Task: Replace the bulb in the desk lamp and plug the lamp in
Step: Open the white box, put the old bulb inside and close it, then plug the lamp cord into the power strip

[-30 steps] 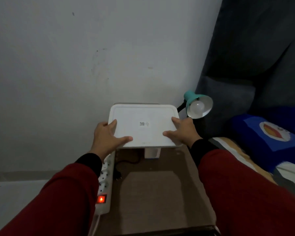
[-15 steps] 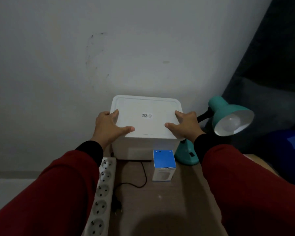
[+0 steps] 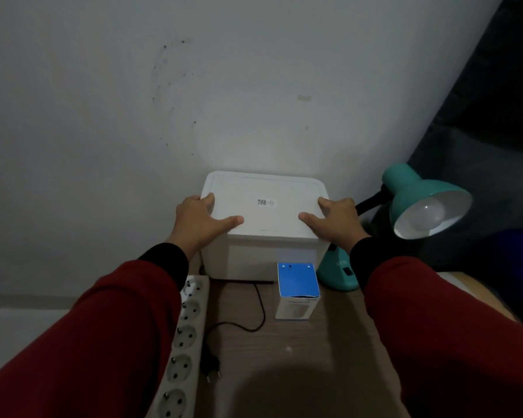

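Lamp (image 3: 420,191) just beside right hand (image 3: 335,224) — which grips box (image 3: 266,218).

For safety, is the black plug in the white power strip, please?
Out: the black plug lies on the brown table beside the white power strip.

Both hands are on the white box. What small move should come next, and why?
Probably let go of the white box and move the right hand to the teal lamp: a bulb sits in its shade, the plug lies loose beside the power strip, and the left hand, too, grips only the box.
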The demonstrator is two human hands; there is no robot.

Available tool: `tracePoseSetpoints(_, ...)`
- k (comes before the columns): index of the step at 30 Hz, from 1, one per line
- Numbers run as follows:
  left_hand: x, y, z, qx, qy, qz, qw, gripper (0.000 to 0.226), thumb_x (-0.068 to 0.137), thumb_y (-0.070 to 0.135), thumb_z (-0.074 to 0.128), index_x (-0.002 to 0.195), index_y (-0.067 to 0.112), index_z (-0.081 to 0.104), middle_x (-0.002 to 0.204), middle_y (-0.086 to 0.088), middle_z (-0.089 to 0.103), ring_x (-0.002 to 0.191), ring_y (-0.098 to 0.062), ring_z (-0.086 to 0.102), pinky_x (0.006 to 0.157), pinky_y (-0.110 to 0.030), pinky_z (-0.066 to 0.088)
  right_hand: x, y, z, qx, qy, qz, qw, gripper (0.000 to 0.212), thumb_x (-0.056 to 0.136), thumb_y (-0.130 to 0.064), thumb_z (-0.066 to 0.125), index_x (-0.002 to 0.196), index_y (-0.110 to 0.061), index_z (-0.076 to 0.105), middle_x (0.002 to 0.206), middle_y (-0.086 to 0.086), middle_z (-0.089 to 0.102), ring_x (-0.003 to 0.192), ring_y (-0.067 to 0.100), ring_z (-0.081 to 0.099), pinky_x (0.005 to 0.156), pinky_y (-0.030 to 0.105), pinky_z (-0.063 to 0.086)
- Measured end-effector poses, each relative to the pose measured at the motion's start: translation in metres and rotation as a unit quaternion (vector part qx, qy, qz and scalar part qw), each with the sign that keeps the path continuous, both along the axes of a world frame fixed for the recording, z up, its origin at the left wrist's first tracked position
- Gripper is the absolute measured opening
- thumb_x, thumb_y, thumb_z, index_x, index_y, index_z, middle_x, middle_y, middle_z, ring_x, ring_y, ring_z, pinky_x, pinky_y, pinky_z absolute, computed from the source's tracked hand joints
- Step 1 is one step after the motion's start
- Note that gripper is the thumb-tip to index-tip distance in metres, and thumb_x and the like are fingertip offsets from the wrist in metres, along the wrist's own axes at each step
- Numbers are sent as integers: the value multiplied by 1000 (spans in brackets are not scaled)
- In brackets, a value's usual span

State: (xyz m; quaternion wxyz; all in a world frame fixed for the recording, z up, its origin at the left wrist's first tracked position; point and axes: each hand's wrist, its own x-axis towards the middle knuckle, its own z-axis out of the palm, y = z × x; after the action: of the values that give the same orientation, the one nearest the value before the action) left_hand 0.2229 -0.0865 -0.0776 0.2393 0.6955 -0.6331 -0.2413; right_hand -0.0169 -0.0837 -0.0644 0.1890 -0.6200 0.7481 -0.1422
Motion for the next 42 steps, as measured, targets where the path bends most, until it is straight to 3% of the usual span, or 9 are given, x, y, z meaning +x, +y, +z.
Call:
tracePoseSetpoints(3, 0, -2, -4, 2, -25, 1, 1000, 91, 75, 56, 66, 145, 8, 32, 149, -14, 35, 140, -29, 29, 115, -36, 24, -1, -4, -9, 9, 6, -2, 1000, 83, 78, -66, 50, 134, -4, 50, 133, 26, 45, 130, 37, 34, 108, 32, 30)
tracePoseSetpoints(6, 2, -3, -12, 9, -21, 3, 1000, 90, 77, 56, 64, 146, 9, 32, 151, -14, 33, 141, -28, 27, 117, -36, 22, -2, -6, -17, 0, 10, 13, 1000, 71, 88, -55, 50, 137, -4, 45, 137, 25, 38, 132, 36, 29, 109, 33, 28)
tracePoseSetpoints(10, 0, 0, -13, 9, -11, 0, 1000, 87, 79, 57, 60, 147, 12, 30, 150, -13, 34, 141, -27, 28, 115, -33, 22, -2, -8, -22, 3, 10, 18, 1000, 65, 93, -50, 45, 142, -8, 37, 147, 26, 25, 139, 37, 21, 115, 36, 22)
tracePoseSetpoints(13, 0, -1, -6, 39, -83, -31, 995, 83, 84, 59, 51, 147, 9, 27, 147, -15, 39, 137, -31, 34, 110, -34, 27, -1, -8, -13, 33, 69, 39, 996, 65, 95, -50, 38, 146, -9, 31, 155, 21, 14, 143, 36, 14, 118, 41, 18)
tracePoseSetpoints(18, -2, 0, 16, 79, -227, -76, 968, 66, 92, 54, 38, 133, 2, 43, 134, -17, 52, 124, -33, 48, 100, -35, 35, 8, -4, 14, 77, 143, 61, 985, 50, 96, -32, 37, 129, 4, 48, 136, 23, 43, 124, 36, 44, 101, 38, 40)
tracePoseSetpoints(22, 4, 5, 33, 96, -292, -76, 948, 58, 89, 50, 46, 118, 1, 57, 124, -18, 58, 113, -30, 55, 92, -33, 44, 14, 11, 40, 98, 218, 88, 967, 34, 93, -21, 49, 118, 1, 56, 125, 18, 58, 111, 32, 59, 79, 32, 46)
tracePoseSetpoints(30, 19, 45, 64, 108, -300, -35, 947, 41, 90, 32, 56, 115, -1, 56, 123, -17, 57, 110, -28, 58, 73, -25, 41, 34, 51, 72, 94, 230, 102, 963, 36, 94, -23, 52, 122, -1, 54, 127, 15, 57, 113, 30, 59, 75, 30, 41)
tracePoseSetpoints(36, 37, 84, 82, 84, -308, -14, 948, 41, 89, 29, 56, 119, 1, 56, 128, -17, 54, 115, -29, 56, 89, -29, 48, 54, 85, 85, 70, 211, 114, 968, 35, 92, -23, 54, 120, -1, 56, 127, 15, 58, 113, 29, 59, 75, 29, 41)
tracePoseSetpoints(42, 52, 125, 85, 72, -286, 14, 955, 43, 89, 30, 58, 121, 1, 56, 129, -17, 53, 115, -29, 57, 90, -30, 48, 79, 121, 74, 59, 181, 136, 972, 33, 91, -25, 55, 115, -2, 60, 124, 13, 59, 103, 27, 60, 74, 29, 44)
